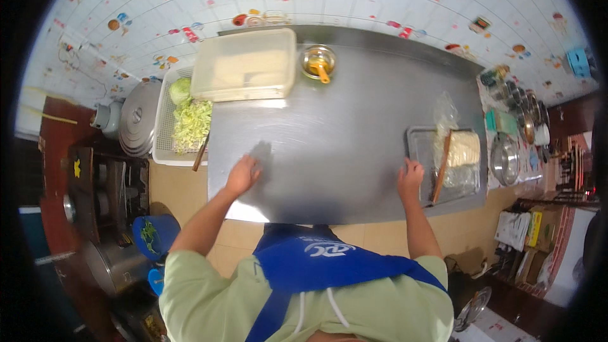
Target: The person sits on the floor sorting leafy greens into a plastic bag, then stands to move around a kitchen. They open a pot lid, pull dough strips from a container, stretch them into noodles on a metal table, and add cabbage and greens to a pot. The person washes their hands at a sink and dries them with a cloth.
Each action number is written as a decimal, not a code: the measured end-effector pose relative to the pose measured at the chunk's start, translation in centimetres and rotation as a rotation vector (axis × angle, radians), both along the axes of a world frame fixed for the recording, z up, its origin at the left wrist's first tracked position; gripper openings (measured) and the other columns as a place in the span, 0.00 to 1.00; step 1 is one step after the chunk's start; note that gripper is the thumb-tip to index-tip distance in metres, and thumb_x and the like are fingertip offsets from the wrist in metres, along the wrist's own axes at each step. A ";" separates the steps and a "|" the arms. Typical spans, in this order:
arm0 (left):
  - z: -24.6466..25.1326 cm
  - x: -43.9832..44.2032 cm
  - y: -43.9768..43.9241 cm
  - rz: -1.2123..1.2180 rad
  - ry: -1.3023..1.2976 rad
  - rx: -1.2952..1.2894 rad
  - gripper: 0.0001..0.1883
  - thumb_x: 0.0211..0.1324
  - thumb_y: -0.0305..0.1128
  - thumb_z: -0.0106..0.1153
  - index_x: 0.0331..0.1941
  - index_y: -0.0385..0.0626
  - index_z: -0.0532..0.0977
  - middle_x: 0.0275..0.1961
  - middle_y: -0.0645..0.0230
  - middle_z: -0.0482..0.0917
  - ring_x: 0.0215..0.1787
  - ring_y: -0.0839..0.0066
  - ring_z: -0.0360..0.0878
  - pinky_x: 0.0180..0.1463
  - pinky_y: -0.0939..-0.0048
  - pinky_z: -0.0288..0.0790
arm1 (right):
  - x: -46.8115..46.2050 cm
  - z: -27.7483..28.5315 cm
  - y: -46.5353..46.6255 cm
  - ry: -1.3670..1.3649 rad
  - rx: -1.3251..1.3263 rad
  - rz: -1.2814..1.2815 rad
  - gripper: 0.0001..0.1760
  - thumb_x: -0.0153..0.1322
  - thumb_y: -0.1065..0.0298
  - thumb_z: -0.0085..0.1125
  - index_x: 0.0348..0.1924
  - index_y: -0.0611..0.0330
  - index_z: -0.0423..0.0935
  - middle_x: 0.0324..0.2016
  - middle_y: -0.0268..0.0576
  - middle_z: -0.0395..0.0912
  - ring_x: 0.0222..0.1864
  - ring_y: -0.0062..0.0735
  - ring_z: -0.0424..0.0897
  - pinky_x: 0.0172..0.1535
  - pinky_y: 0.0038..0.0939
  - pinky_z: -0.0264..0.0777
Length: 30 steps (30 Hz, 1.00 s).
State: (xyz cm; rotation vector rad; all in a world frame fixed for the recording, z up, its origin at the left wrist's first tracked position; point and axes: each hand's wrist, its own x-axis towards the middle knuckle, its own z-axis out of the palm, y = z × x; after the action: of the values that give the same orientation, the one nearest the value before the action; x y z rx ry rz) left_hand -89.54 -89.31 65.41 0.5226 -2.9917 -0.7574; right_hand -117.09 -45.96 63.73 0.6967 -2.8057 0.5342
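Note:
Over the left part of a metal table (pixel 323 128) is my left hand (pixel 243 175), its fingers curled and nothing visible in them. My right hand (pixel 410 174), also loosely curled, is beside the left edge of a clear plastic tray (pixel 422 194); whether it touches the rim is unclear. In the tray lie pale dough pieces (pixel 464 148), plastic film (pixel 458 178) and a wooden rolling pin or stick (pixel 441 167). At the back stand a lidded translucent plastic box (pixel 244 64) and a metal bowl (pixel 318 52) holding yellow liquid and an orange-handled brush (pixel 323 74).
Left of the table, a white plastic basket (pixel 164 118) holds a cabbage (pixel 181 91) and chopped greens (pixel 192 121), with a wooden handle (pixel 200 154) at its edge. A large metal lid (pixel 137 116) is beyond it. Metal bowls (pixel 505 159) stand at the right; a tiled wall is behind.

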 end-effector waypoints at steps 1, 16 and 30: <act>0.5 -1.6 -2.7 -0.003 0.091 -0.107 0.15 0.48 0.33 0.58 0.41 0.42 0.70 0.41 0.54 0.73 0.42 0.53 0.71 0.46 0.57 0.67 | 1.7 0.0 -1.8 -0.036 0.035 0.060 0.20 0.60 0.73 0.59 0.45 0.60 0.72 0.37 0.48 0.67 0.42 0.46 0.67 0.46 0.40 0.62; 8.9 -15.8 -22.6 -0.648 0.208 -0.672 0.25 0.49 0.27 0.47 0.56 0.52 0.65 0.36 0.67 0.68 0.39 0.68 0.68 0.43 0.69 0.66 | 15.0 1.4 -17.7 -0.361 -0.004 0.231 0.15 0.62 0.72 0.56 0.43 0.60 0.72 0.41 0.50 0.68 0.44 0.47 0.68 0.49 0.39 0.62; 0.8 -12.2 -27.8 0.135 0.322 -0.199 0.07 0.59 0.37 0.47 0.35 0.47 0.67 0.27 0.59 0.77 0.26 0.55 0.76 0.28 0.56 0.69 | 3.7 5.6 -37.1 -0.322 -0.313 0.580 0.08 0.66 0.75 0.50 0.39 0.62 0.73 0.33 0.49 0.75 0.38 0.46 0.74 0.42 0.34 0.68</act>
State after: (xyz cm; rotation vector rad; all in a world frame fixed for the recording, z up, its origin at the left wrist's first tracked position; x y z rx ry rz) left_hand -101.74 -117.16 66.24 0.5297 -2.6632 -0.4746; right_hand -113.40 -83.07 69.32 1.4657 -2.6587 1.2498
